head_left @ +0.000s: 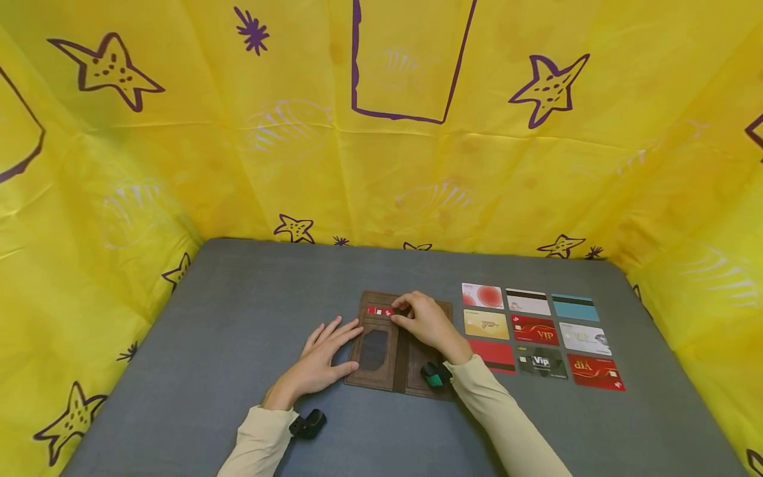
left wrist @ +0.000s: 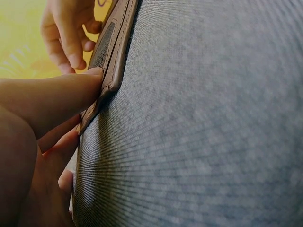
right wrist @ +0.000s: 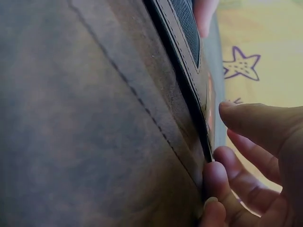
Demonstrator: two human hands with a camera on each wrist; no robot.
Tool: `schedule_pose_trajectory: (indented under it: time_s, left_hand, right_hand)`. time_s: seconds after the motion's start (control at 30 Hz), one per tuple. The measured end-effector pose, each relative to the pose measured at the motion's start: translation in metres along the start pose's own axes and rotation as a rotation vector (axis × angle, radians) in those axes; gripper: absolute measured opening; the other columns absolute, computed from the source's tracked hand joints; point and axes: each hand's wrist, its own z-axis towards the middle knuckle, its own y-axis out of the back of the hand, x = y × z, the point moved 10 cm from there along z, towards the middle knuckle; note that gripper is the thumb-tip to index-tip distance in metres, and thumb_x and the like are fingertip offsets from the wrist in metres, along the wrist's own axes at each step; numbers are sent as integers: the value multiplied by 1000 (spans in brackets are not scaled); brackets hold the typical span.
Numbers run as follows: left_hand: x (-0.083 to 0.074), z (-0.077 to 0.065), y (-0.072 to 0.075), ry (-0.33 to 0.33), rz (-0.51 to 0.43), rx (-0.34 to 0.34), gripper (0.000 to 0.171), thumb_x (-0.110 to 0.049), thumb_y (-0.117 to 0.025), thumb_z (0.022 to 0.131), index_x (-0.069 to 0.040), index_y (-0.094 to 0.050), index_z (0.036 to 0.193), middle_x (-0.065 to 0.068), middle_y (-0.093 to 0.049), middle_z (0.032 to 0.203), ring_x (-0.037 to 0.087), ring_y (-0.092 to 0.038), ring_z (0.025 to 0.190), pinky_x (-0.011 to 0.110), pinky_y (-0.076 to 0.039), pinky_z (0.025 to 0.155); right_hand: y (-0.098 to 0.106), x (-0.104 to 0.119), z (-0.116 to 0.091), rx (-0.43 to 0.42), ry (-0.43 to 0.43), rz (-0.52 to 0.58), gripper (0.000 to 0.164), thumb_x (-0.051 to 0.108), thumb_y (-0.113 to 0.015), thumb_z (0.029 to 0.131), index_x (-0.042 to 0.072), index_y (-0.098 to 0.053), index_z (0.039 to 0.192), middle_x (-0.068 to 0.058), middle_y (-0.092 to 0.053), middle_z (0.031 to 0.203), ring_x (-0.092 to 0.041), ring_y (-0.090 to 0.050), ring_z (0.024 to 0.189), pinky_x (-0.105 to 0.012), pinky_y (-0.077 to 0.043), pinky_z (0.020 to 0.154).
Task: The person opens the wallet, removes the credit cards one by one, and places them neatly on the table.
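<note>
A brown wallet (head_left: pixel 372 377) lies spread open on the grey table. Its left half has a dark window (head_left: pixel 374 350) and, above that, a red card (head_left: pixel 379 311) showing in a slot. My left hand (head_left: pixel 322 361) rests at the wallet's left edge with fingers spread. In the left wrist view its thumb (left wrist: pixel 75 87) presses on the wallet's border. Over the upper middle of the wallet is my right hand (head_left: pixel 424 321), beside the red card's right end. The right wrist view shows its fingertips (right wrist: pixel 217 174) at an inner panel's edge, the thumb apart from them.
To the right of the wallet, several cards lie in rows, among them a gold card (head_left: pixel 485 324), a black Vip card (head_left: pixel 541 362) and a blue card (head_left: pixel 574 307). My right forearm (head_left: pixel 507 417) passes close to the lower left red card (head_left: pixel 495 356). Yellow cloth (head_left: pixel 381 172) hangs behind the table.
</note>
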Motion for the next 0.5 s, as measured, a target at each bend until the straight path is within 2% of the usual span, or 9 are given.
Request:
schedule_pose_trajectory:
  time_s: [0.2, 0.5]
  left_hand:
    - [0, 0, 1, -1, -2, 0, 63, -25, -69, 93, -14, -45, 150, 5, -35, 161, 36, -13, 154, 60, -1, 121]
    - [-1, -1, 1, 2, -12, -1, 63, -25, -69, 93, -13, -45, 150, 5, -35, 161, 36, -13, 154, 60, -1, 121]
  right_hand:
    - [-8, 1, 9, 34, 3, -35, 18, 21, -72, 91, 9, -75, 104, -1, -67, 86, -7, -54, 71, -25, -46, 67]
    - [-11, -2, 20, 68, -63, -95, 18, 28, -72, 91, 11, -76, 93, 1, -68, 78, -8, -55, 65, -24, -44, 61]
